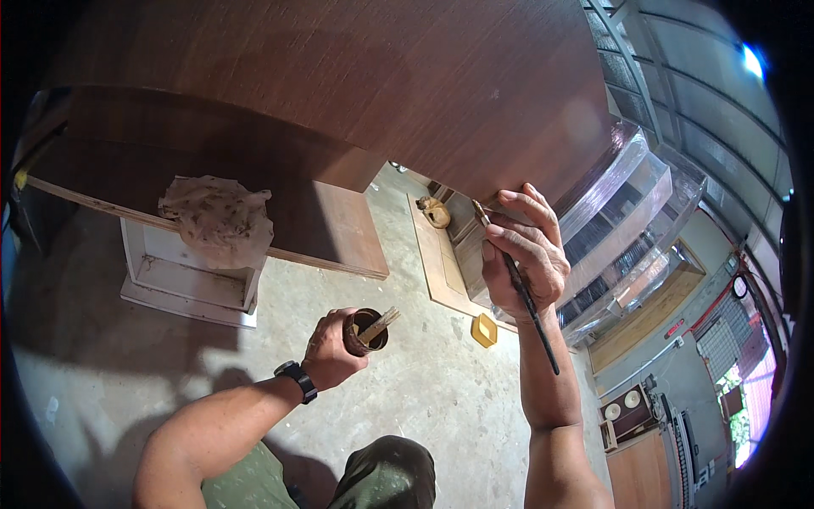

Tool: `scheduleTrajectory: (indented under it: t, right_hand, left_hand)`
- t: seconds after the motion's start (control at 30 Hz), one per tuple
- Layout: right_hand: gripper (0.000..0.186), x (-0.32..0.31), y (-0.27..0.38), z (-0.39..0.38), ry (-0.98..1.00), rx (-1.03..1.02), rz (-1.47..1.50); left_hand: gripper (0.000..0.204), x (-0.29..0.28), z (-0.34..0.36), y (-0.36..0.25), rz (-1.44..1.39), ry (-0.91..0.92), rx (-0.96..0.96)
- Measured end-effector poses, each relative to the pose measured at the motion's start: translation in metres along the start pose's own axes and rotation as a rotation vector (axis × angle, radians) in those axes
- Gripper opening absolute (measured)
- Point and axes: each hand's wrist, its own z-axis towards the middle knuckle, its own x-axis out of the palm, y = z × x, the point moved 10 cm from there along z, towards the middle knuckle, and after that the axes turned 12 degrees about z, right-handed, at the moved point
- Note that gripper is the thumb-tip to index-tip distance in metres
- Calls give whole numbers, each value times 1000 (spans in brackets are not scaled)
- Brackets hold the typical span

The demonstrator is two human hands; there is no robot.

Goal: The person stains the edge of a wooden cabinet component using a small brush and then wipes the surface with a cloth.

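Observation:
My left hand (332,352), with a black watch on its wrist, is closed round a small dark can (354,340). A flat brush (379,324) leans inside the can, its pale end sticking out past the rim. In my right hand (530,259) is a thin paintbrush (519,288) with a dark handle, pinched between thumb and fingers. The brush's tip is at the lower edge of a large brown wood panel (381,76), and my fingertips lie against or very near that panel. Whether the tip touches the wood I cannot tell.
A stained, crumpled cloth (219,219) lies on a lower wooden board (348,225), above a white drawer-like box (191,284). On the concrete floor (432,382) sits a yellow dish (484,330). Beyond are a curled-up tan dog (436,213) and plastic-wrapped furniture (627,229).

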Motion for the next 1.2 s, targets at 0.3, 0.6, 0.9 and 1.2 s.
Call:
scheduleTrajectory:
  t: [0.3, 0.6, 0.9, 1.2]
  right_hand:
    - [22, -5, 3, 5, -21, 3, 25]
    - [23, -1, 1, 5, -14, 12, -23]
    - [16, 0, 0, 0, 2, -2, -4]
    - [16, -3, -4, -5, -1, 13, 4]
  left_hand:
    - [57, 0, 0, -1, -15, 1, 12]
    - [56, -1, -1, 1, -21, -11, 11]
    - [57, 0, -1, 2, -26, -1, -9]
    - [56, 1, 0, 1, -33, 10, -5]
